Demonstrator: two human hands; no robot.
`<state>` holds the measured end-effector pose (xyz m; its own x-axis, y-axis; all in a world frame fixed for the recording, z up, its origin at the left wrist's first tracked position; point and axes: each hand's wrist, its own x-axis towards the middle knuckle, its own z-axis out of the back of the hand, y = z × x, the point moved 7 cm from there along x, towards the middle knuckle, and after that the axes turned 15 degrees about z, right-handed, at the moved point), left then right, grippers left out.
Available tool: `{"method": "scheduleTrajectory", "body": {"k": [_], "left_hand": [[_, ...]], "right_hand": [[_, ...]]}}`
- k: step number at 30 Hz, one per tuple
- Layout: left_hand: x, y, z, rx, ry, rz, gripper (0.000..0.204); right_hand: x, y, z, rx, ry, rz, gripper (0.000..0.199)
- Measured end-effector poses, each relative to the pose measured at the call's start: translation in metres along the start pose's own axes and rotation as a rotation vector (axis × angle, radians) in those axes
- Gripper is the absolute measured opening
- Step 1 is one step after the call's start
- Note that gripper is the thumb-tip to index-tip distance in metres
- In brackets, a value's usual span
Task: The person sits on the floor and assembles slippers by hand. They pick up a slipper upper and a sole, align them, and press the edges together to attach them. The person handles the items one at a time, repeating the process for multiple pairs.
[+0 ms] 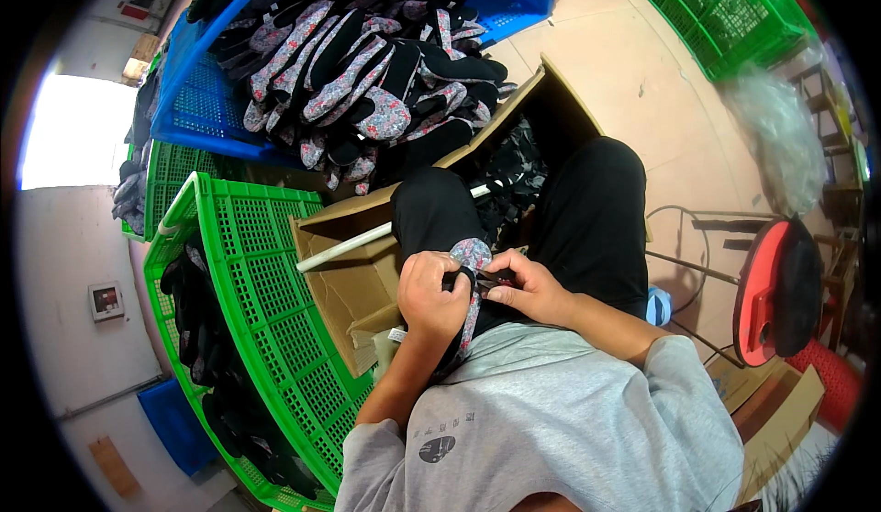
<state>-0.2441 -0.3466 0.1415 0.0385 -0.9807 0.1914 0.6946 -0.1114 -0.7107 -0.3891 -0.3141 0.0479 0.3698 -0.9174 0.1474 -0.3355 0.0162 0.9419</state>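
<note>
Seen from the head camera: left hand (431,294) closed in a loose fist around a floral grey-and-pink fabric glove with black trim (472,257), held over the lap between black-trousered knees; right hand (530,289) pinched shut, thumb and fingertips gripping the glove's black edge just beside the left. Likely risk: a slip of that small pinch, letting the soft fabric slide down between the knees into the open brown cardboard box (353,278) in front, because so little of the edge was caught. Glove limp, patterned, folded over the left knuckles, partly hidden. Beyond the box, a blue plastic crate (197,108) heaped with matching gloves; to the left, a green plastic crate (266,283) holding dark ones
</note>
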Motion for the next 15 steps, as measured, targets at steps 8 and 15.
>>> {"method": "scheduleTrajectory", "body": {"k": [8, 15], "left_hand": [[-0.001, -0.004, 0.000, 0.015, -0.005, -0.028, 0.022], [-0.001, -0.005, 0.000, 0.038, -0.018, -0.028, 0.021]], "right_hand": [[0.007, 0.008, -0.002, -0.225, 0.008, 0.059, 0.033], [0.004, -0.003, -0.002, -0.228, -0.027, 0.100, 0.031]]}}
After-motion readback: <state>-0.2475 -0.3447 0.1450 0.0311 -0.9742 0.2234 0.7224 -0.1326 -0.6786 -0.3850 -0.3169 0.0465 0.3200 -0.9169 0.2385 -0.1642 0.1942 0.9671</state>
